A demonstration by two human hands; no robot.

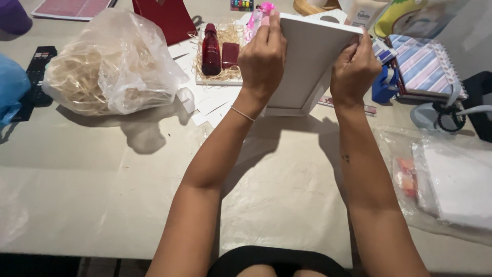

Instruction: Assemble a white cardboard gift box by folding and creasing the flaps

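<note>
Head cam: both hands up on a white box, tilted above the worktop [128,179].
Left hand [262,61] wraps its left edge, fingers pressed together; right hand [353,69] pinches the right edge. Behind: tray [218,79] with 1 red bottle [210,50], plastic bag [110,61] of straw at left, striped notebook [425,64] right.

Home craft/gift-packing table, not a shop floor. Cues: paper-covered table [102,174]; clear bag of raffia filler [102,66] left of the open gift box [218,51] with a red bottle; TV remote [38,72] further left; striped spiral notebook [428,66] to its right.
</note>
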